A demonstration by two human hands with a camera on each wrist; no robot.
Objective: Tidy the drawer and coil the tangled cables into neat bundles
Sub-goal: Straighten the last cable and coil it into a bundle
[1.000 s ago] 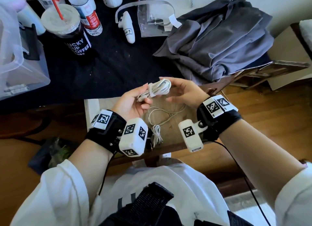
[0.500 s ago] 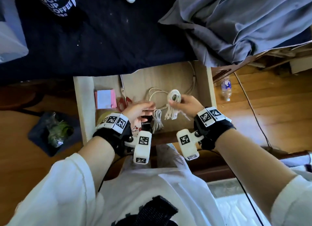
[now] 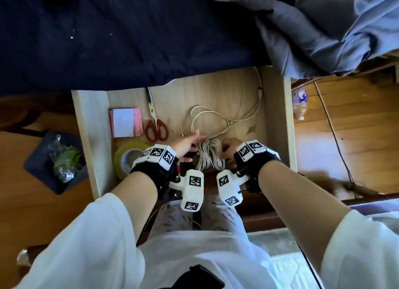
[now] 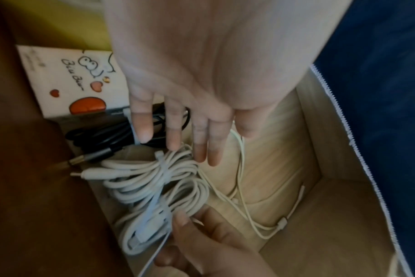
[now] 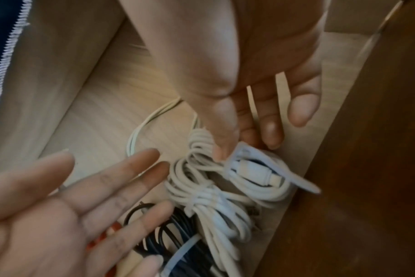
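The right hand (image 3: 229, 148) had its thumb and fingers pinched on a white bundle (image 5: 254, 180) that it was setting down at the near edge of the drawer (image 3: 277, 124), hard against the front wall. The left hand (image 3: 187, 145) was spread flat with straight fingers, holding nothing, hovering just beside a second white bundle (image 4: 154, 174) that already lay there tied.

To my eye the step was parking the finished coil beside its neighbour. Done well, it would want the bundle laid flat with its tie (image 5: 272, 166) uppermost and the plug tucked in, so no loop springs loose when the fingers let go. The spare hand could steady the neighbouring coil so the two do not snag. Letting go gently, not dropping, seemed the safer course.

In the drawer the two white bundles lay touching side by side at the front, with a black bundle (image 4: 111, 131) just left of them. One loose white cable (image 3: 218, 122) sprawled uncoiled across the middle toward the right wall, so work remained. Further left sat red-handled scissors (image 3: 155, 124), a pink notepad (image 3: 125, 123) and a yellowish roll of tape (image 3: 127, 157), the tape nearest the front. A printed card (image 4: 71, 82) lay by the black bundle.
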